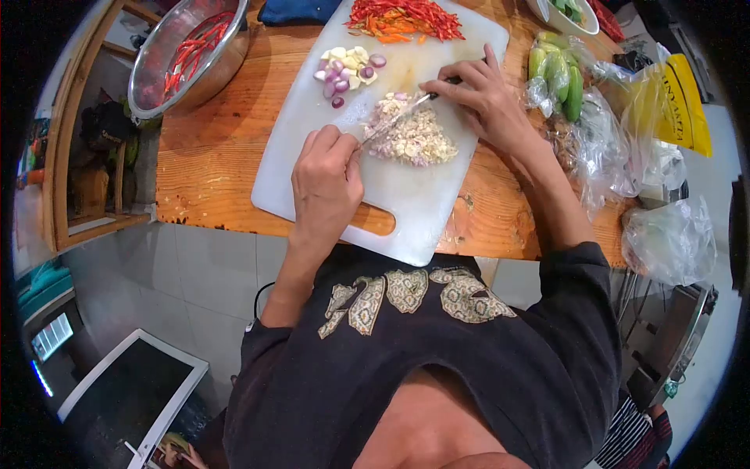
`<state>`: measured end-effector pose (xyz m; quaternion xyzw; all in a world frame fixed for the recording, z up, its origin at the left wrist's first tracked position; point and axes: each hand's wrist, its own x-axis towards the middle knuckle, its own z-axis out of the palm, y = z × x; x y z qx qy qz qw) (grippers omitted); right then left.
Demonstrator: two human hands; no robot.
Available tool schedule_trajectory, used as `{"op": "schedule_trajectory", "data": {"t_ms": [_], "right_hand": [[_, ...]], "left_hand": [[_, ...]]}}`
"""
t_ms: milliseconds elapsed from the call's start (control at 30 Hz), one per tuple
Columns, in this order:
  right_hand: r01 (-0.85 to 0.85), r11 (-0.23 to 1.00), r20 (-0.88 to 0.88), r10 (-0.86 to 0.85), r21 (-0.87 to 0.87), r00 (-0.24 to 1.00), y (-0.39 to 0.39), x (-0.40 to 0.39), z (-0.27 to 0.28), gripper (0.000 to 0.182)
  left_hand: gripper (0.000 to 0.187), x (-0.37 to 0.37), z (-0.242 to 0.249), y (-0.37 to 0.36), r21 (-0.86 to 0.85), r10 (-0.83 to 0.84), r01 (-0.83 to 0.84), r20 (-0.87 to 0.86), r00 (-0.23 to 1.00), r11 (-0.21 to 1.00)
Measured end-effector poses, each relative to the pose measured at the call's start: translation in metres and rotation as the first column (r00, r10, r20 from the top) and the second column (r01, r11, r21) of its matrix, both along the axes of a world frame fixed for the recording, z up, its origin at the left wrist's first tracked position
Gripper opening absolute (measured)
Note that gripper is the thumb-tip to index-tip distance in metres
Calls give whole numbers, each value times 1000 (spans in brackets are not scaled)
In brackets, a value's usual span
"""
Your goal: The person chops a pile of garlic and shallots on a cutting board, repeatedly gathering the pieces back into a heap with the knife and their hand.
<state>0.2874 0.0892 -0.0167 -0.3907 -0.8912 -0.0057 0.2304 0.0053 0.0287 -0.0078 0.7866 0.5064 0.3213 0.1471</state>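
Knife [414, 108] lying across a chopped pale pile [422, 142] on the white cutting board [414, 207].
The right hand [486, 98] curls round the handle, one finger raised; the left hand [326, 168], folded nearly into a fist, pinches the blade's tip end. Beyond, a metal bowl [155, 59] holds red chillies [195, 53]; a white bowl [559, 23] holds green pieces [570, 9].

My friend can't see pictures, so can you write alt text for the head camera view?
A person's right hand holds a knife over a chopped pale pile on a white cutting board, the left hand at the blade's tip end. Peeled shallots, garlic and cut chilies lie beyond.
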Motion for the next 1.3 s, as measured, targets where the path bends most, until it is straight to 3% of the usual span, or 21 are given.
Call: {"op": "schedule_trajectory", "data": {"t_ms": [233, 333, 433, 533, 600, 667, 700, 833, 933, 1067, 1233, 1300], "right_hand": [[-10, 997, -30, 8, -72, 1000, 3, -3, 1, 70], [-26, 998, -50, 29, 63, 998, 5, -11, 13, 72], [-25, 997, -52, 22, -72, 998, 9, -8, 1, 71], [-56, 990, -39, 62, 130, 997, 12, -14, 17, 68], [-77, 997, -63, 78, 29, 995, 11, -11, 9, 66], [-110, 994, -78, 110, -7, 991, 17, -7, 5, 65], [-115, 992, -57, 119, 57, 991, 19, -8, 13, 62], [-112, 993, -47, 111, -40, 993, 21, -7, 0, 63], [-121, 981, -41, 128, 154, 991, 17, -17, 24, 71], [-151, 988, -99, 146, -42, 984, 24, -8, -2, 67], [-167, 974, -18, 171, 152, 985, 33, -19, 19, 63], [-182, 983, -109, 181, -7, 977, 37, -13, -9, 63]], "left_hand": [[10, 1, 0, 5, -1, 14, -14, 10, 1000, 1000], [9, -1, -1, 2, -23, 17, -17, 1, 1000, 1000], [9, 0, 0, 4, -13, 21, -21, 16, 1000, 1000], [8, 0, -1, 1, -33, 29, -28, 16, 999, 999], [8, 0, -1, 2, -5, 33, -33, 3, 999, 999], [8, 1, -1, 7, -12, 43, -43, 17, 999, 999], [8, -1, -1, 2, -38, 42, -42, 15, 999, 998], [8, 0, 0, 5, -21, 49, -49, 19, 999, 999], [8, -1, -2, 2, -40, 57, -56, 26, 998, 998], [8, -3, -2, 7, -47, 50, -49, 32, 998, 998], [8, 0, -4, 4, -64, 72, -68, 63, 995, 996], [8, -1, -2, 6, -61, 92, -89, 50, 994, 994]]}}
